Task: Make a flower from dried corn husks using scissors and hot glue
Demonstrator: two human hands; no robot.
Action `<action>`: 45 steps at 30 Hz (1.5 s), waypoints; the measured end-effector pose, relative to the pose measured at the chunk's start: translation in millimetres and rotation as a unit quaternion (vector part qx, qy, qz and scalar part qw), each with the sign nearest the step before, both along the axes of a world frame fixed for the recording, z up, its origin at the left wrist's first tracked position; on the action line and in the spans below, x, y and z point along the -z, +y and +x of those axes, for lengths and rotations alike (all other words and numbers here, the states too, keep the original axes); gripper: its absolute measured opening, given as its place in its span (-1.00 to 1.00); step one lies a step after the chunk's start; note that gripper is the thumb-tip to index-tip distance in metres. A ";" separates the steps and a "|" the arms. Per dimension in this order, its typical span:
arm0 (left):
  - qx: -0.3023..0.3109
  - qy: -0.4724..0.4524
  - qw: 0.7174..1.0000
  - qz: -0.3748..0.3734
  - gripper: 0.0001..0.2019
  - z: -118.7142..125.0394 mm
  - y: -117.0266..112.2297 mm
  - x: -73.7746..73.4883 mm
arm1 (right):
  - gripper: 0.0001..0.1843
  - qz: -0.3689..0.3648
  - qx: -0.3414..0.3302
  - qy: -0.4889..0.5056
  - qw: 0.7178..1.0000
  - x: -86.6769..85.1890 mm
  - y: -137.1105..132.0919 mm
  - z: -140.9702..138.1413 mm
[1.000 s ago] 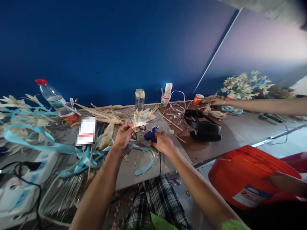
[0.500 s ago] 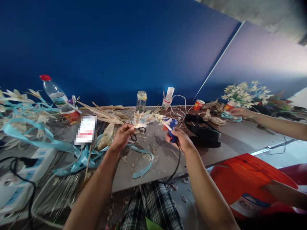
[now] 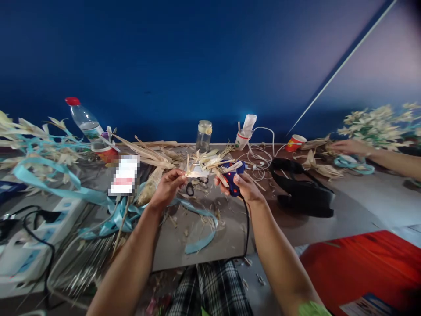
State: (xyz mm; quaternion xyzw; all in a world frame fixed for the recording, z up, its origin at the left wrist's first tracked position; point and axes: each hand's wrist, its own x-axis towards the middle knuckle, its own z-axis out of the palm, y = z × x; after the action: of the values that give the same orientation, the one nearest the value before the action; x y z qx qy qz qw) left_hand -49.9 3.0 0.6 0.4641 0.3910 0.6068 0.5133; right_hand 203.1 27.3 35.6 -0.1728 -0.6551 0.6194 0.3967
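Observation:
My left hand (image 3: 168, 188) is closed in a pinch on a pale dried-leaf flower piece (image 3: 196, 173), held just above the table (image 3: 184, 232). My right hand (image 3: 245, 188) grips a blue glue gun (image 3: 234, 179), its nozzle pointing left at the flower piece. The gun's black cord (image 3: 246, 228) hangs down over the table's front edge. Black-handled scissors (image 3: 190, 188) lie under the flower piece.
Light blue ribbon (image 3: 66, 191) loops across the left and front. A water bottle (image 3: 83, 120), a glass jar (image 3: 204, 135), paper cups (image 3: 241, 139), white cable (image 3: 259, 156) and a black strap (image 3: 302, 191) stand behind. Another person's hand (image 3: 348, 147) reaches in at the right. A red tub (image 3: 362, 267) sits lower right.
My right hand picked the glue gun up off the table and brought it to the flower piece. The other person's hand drew back to the right. The view swung left.

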 end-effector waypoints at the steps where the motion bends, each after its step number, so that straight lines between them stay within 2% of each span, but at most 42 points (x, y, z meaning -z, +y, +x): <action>1: -0.001 0.011 1.000 -0.001 -0.73 -0.7 0.0 0.2 | -0.47 0.000 0.007 -0.005 1.000 3.9 1.7 0.2; 5: 0.005 0.010 1.000 -0.007 -0.71 0.6 -1.2 -0.6 | -0.41 -0.010 0.018 -0.046 0.999 17.9 5.3 6.1; 9: 0.023 0.012 1.000 -0.013 -0.69 2.8 -2.1 -1.2 | -0.38 -0.010 0.009 -0.070 0.997 23.5 7.4 11.5; 16: 0.025 0.028 0.999 -0.013 -0.71 1.0 -1.1 0.7 | -0.39 -0.020 -0.008 -0.062 0.998 22.2 6.8 12.0; 29: 0.023 0.024 0.999 -0.013 -0.66 5.8 -3.8 -6.4 | -0.47 0.008 -0.018 -0.059 0.998 21.8 4.2 8.9; 39: 0.021 0.021 0.999 -0.018 -0.66 7.3 -4.5 -7.7 | -0.40 0.012 -0.016 -0.082 0.996 21.9 4.1 10.0; 45: 0.014 0.019 1.000 -0.020 -0.64 6.9 -3.9 -7.7 | -0.45 0.018 -0.014 -0.074 0.997 22.9 4.0 11.3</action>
State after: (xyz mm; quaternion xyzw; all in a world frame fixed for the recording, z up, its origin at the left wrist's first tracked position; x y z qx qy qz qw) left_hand -43.0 -0.9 8.3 0.4707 0.4063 0.5828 0.5231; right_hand 214.4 31.4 12.6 -0.2021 -0.6959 0.5984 0.3417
